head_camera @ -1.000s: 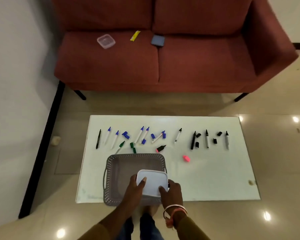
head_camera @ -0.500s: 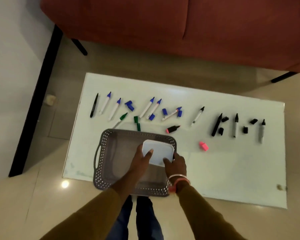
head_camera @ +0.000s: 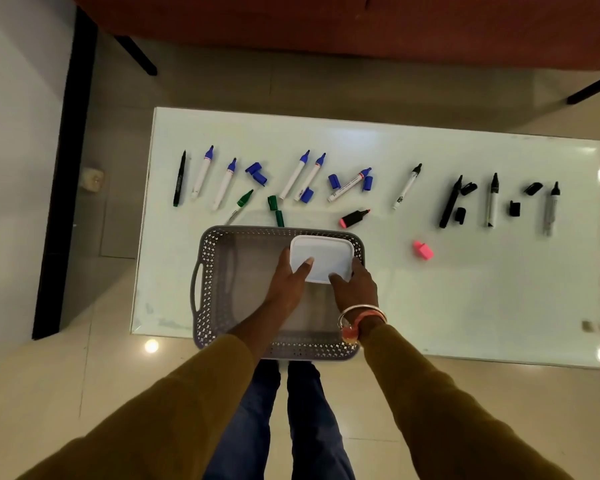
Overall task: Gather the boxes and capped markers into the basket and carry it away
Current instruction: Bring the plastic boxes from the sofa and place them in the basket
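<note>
behind the worktop, dark red fabric sofa (head_camera: 326,26) fills the top of view, its legs on the tiled floor.

white glossy rectangular worktop (head_camera: 465,306): long axis left-right, right half mostly bare, plenty of room to move there.

grey perforated plastic basket (head_camera: 208,271): at the near-left of the worktop, long axis left-right. near rim overhangs the worktop's near edge, so a hard push down on that side could tip it.

white rectangular lidded plastic box (head_camera: 321,258): inside the basket's far-right corner, long axis parallel to the basket's. can't tell if it's seated on the floor of the basket yet.

left grip (head_camera: 286,285): clamped on the box's left end, thumb on the lid. right grip (head_camera: 355,285): clamped on its near-right corner. box sits between the two, just ahead of both.

judgement: box placement about done; next is let go, then cap the markers.

pens all lie beyond the basket's far rim, mostly pointing away, uncapped:
- white markers with blue tips (head_camera: 201,173) and green marker (head_camera: 239,204), far-left, left grip nearer
- black markers (head_camera: 450,202), far-right, right grip nearer
- pink-and-black highlighter (head_camera: 354,217), just past the far-right corner

loose blue caps (head_camera: 257,173), green caps (head_camera: 273,202) just beside the rim, black caps (head_camera: 515,208), pink cap (head_camera: 423,250) alone right of the basket.
</note>
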